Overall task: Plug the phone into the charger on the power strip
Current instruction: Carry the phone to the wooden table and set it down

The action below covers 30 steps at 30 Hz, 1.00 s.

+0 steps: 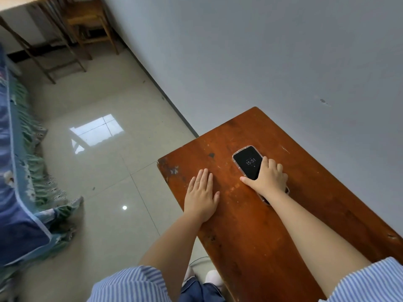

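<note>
Wooden table (250,232) bears the phone (247,165), screen up and lit, with the right hand (267,182) curled over its near end and the left hand (201,196) flat and empty beside it; no charger or power strip shows, so plugging in seems wholly ahead.

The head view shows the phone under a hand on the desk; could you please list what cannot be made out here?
- Phone: its near end and charging port are covered by the right hand.
- Power strip and charger: not in the head view.
- Thin cable on the floor: both ends are hidden, one by the left forearm, one by the desk edge.
</note>
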### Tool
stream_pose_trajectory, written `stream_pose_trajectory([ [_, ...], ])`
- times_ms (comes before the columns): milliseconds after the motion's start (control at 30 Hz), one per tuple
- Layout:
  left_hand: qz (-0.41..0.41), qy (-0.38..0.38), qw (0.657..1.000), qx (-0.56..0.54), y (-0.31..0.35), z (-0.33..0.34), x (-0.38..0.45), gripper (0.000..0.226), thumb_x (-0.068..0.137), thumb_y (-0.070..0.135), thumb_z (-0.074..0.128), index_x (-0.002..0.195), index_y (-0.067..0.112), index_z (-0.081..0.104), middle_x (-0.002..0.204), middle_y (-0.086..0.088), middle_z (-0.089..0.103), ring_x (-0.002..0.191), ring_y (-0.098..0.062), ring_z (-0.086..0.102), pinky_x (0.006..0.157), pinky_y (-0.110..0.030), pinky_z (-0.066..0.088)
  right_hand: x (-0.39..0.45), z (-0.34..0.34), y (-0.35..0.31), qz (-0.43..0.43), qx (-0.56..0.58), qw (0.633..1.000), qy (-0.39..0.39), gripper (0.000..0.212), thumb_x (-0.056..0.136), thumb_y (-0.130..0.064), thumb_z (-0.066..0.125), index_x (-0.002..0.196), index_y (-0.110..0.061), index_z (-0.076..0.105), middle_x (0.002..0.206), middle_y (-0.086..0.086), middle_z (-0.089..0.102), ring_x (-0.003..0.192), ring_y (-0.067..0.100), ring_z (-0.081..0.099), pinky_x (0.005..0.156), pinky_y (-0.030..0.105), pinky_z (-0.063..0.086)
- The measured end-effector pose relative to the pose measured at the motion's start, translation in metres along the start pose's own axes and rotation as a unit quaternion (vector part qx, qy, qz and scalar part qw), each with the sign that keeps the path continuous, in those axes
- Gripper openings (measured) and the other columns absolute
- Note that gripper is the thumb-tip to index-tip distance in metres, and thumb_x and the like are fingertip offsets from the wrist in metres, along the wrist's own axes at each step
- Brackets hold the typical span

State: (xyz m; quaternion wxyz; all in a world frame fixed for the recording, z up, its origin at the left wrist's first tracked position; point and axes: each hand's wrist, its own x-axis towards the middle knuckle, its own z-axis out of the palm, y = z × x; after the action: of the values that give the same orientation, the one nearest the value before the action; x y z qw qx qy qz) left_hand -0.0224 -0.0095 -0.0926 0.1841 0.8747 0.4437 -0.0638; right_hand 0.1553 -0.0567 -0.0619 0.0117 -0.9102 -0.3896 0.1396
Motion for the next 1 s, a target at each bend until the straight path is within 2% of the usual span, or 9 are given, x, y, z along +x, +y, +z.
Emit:
stream_pose_trajectory([
  [167, 0.007, -0.018, 1.000, -0.004, -0.012, -0.022, 0.003, 0.057, 0.095, 0.044, 0.021, 0.143, 0.017, 0.007, 0.156, -0.003, 0.003, 0.143, -0.020, -0.005, 0.115, -0.037, -0.004, 0.002, -0.012, -0.018, 0.039, 0.026, 0.998, -0.032, 0.091, 0.068, -0.054, 0.068, 0.132, -0.006, 0.026, 0.138, 0.017, 0.038, 0.124, 0.032, 0.038, 0.098, 0.045, 0.043],
  [400, -0.091, 0.059, 0.994, 0.005, -0.106, -0.100, 0.017, 0.054, 0.096, 0.036, 0.025, 0.142, 0.011, 0.011, 0.155, -0.009, 0.007, 0.143, -0.022, -0.001, 0.117, -0.040, 0.009, 0.015, -0.035, -0.122, -0.068, 0.002, 0.997, -0.037, 0.082, 0.065, -0.052, 0.070, 0.122, -0.005, 0.036, 0.128, 0.017, 0.043, 0.117, 0.032, 0.041, 0.092, 0.042, 0.045],
  [633, -0.211, 0.142, 0.966, 0.054, -0.268, -0.208, 0.033, 0.048, 0.095, 0.029, 0.031, 0.135, 0.003, 0.025, 0.154, -0.014, 0.013, 0.142, -0.025, 0.004, 0.114, -0.039, 0.018, 0.055, -0.060, -0.301, -0.180, 0.010, 0.983, -0.014, 0.077, 0.060, -0.046, 0.072, 0.115, -0.003, 0.040, 0.121, 0.015, 0.044, 0.112, 0.032, 0.041, 0.086, 0.041, 0.045],
  [800, -0.280, 0.154, 0.945, 0.071, -0.408, -0.281, 0.047, 0.041, 0.091, 0.017, 0.036, 0.130, 0.004, 0.032, 0.152, -0.014, 0.016, 0.142, -0.026, 0.005, 0.112, -0.039, 0.021, 0.097, -0.075, -0.455, -0.207, 0.017, 0.978, -0.019, 0.075, 0.060, -0.045, 0.072, 0.114, -0.003, 0.041, 0.118, 0.014, 0.045, 0.111, 0.031, 0.041, 0.084, 0.038, 0.045],
  [1000, -0.344, 0.170, 0.920, 0.076, -0.502, -0.339, 0.063, 0.035, 0.090, 0.018, 0.037, 0.121, 0.004, 0.039, 0.137, -0.013, 0.037, 0.138, -0.026, 0.019, 0.102, -0.039, 0.034, 0.134, -0.090, -0.562, -0.225, 0.011, 0.974, -0.004, 0.071, 0.058, -0.043, 0.073, 0.110, -0.004, 0.044, 0.116, 0.014, 0.046, 0.108, 0.030, 0.042, 0.075, 0.035, 0.042],
])
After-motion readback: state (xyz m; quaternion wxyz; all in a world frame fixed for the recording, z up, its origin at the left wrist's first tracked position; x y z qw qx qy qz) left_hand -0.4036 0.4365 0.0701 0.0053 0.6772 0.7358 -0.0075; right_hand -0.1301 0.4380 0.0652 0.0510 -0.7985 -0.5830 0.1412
